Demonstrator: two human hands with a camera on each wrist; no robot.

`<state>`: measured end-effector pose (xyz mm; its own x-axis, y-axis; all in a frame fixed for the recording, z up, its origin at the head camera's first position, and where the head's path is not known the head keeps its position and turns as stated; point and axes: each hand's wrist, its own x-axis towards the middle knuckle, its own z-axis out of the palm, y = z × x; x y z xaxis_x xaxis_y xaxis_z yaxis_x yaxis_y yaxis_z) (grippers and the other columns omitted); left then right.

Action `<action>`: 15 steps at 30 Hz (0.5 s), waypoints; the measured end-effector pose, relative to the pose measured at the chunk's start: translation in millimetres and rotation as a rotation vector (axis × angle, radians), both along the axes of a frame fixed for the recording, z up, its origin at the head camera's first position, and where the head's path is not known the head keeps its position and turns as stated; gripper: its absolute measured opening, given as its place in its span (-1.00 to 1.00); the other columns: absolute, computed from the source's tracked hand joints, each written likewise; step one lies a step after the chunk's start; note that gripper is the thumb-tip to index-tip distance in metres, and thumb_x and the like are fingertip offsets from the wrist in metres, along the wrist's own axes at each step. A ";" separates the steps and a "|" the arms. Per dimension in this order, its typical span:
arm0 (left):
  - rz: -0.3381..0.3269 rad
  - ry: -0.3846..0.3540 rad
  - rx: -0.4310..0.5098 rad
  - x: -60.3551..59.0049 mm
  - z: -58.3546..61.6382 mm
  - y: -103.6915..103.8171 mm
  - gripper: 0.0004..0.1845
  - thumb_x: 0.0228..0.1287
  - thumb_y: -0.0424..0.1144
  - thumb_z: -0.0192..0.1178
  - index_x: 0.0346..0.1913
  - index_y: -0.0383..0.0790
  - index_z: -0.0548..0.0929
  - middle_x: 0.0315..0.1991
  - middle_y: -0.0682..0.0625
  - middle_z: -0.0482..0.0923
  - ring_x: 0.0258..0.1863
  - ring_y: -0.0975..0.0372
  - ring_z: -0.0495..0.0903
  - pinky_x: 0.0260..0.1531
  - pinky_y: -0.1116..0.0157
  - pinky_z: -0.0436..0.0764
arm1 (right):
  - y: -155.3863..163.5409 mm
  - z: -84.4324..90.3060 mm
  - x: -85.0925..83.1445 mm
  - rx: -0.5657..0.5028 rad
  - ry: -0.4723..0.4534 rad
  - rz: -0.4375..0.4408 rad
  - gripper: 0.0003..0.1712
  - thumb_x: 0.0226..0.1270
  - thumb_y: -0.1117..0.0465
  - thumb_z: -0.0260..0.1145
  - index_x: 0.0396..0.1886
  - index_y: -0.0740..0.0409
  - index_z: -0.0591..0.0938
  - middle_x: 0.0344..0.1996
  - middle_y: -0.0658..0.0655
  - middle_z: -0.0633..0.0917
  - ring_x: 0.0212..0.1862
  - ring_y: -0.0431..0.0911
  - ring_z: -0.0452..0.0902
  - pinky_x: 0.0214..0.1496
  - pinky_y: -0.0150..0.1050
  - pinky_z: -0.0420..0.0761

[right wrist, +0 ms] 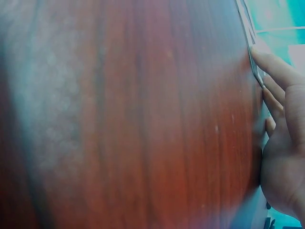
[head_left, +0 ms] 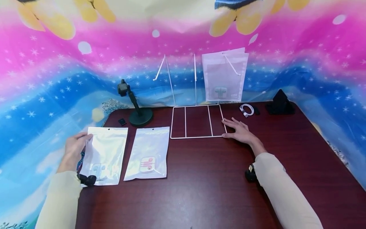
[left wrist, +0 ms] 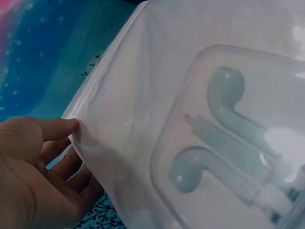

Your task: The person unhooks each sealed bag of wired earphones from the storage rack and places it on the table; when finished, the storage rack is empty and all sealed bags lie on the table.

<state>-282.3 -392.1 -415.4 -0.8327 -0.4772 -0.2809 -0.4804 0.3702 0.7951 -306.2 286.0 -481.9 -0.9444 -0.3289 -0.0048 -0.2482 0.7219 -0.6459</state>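
Note:
My left hand (head_left: 75, 147) pinches the left edge of a white zip pouch (head_left: 107, 149) between thumb and fingers. In the left wrist view, pale blue-green earphones (left wrist: 214, 162) in a clear case show through the pouch. A second white pouch (head_left: 152, 143), with pink earphones (head_left: 147, 163), lies flat on the table to its right. My right hand (head_left: 241, 131) touches the right side of a white wire display rack (head_left: 197, 137), fingers mostly extended and thumb at the front corner. On the rack's right hook (head_left: 232, 64) hang pouches (head_left: 224, 78); the front one holds pale green earphones.
A black stand (head_left: 140, 116) and a small black square piece (head_left: 122, 121) sit at the back left. Behind my right hand lie a coiled white cable (head_left: 247, 110) and a black holder (head_left: 280, 103). A patterned cloth (head_left: 183, 28) rises behind the table.

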 end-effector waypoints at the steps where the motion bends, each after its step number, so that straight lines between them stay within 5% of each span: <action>1: 0.010 -0.006 0.009 -1.6 -1.6 0.3 -0.29 0.56 0.08 0.06 0.62 -0.12 0.24 0.67 -0.17 -0.01 0.58 -0.12 0.13 0.49 -0.17 0.22 | -0.4 0.3 -0.1 0.004 -0.003 0.000 -0.08 0.43 -0.05 0.40 0.64 0.11 0.24 0.65 0.19 0.14 0.67 0.23 -0.29 0.57 0.33 -0.33; 5: 0.044 0.006 0.051 -9.3 -10.1 1.4 -0.35 0.54 0.04 0.11 0.58 -0.10 0.34 0.61 -0.12 0.16 0.48 -0.01 0.28 0.47 -0.01 0.31 | -1.5 2.6 1.1 0.006 -0.019 -0.006 -0.08 0.44 -0.04 0.40 0.65 0.11 0.23 0.66 0.18 0.13 0.68 0.21 -0.31 0.57 0.32 -0.35; 9: 0.069 -0.007 0.106 -15.1 -18.6 1.7 -0.41 0.55 0.04 0.12 0.55 0.00 0.41 0.23 0.08 0.47 0.07 0.21 0.41 0.15 0.16 0.45 | -0.9 2.2 0.6 0.017 -0.016 -0.003 -0.08 0.44 -0.05 0.40 0.65 0.10 0.23 0.66 0.18 0.12 0.68 0.21 -0.30 0.57 0.32 -0.35; 12: 0.093 -0.008 0.162 -16.8 -23.1 1.6 -0.42 0.56 0.03 0.12 0.55 0.05 0.41 -0.04 0.26 0.45 -0.09 0.30 0.40 0.01 0.24 0.43 | -1.3 1.9 -0.2 0.014 -0.018 -0.001 -0.09 0.45 -0.05 0.40 0.65 0.10 0.23 0.66 0.18 0.12 0.68 0.21 -0.31 0.57 0.32 -0.35; 15: 0.097 0.006 0.198 -17.6 -25.7 2.1 -0.41 0.58 0.01 0.10 0.57 0.04 0.37 -0.11 0.28 0.46 -0.09 0.32 0.44 -0.01 0.28 0.45 | -2.0 2.8 -0.1 0.009 -0.021 -0.005 -0.09 0.45 -0.04 0.40 0.65 0.10 0.23 0.66 0.18 0.12 0.68 0.21 -0.31 0.57 0.32 -0.35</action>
